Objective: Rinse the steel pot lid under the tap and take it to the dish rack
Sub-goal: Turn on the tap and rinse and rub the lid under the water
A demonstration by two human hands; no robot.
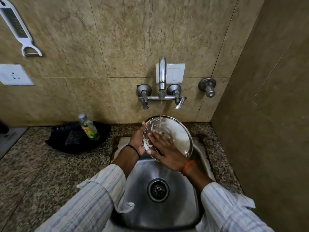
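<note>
Steel pot lid (177,134) tilted over the sink (175,213) under the running tap (161,72), soapy, its left rim clamped in the left hand (138,139) grip, right hand (164,152) flat on its face, fingers straight and spread.

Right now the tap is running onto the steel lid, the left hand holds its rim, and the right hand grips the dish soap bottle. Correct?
Not quite. In the head view the right hand lies flat on the steel lid; the dish soap bottle stands untouched on the counter. The rest holds: tap running, left hand holding the rim.
</note>
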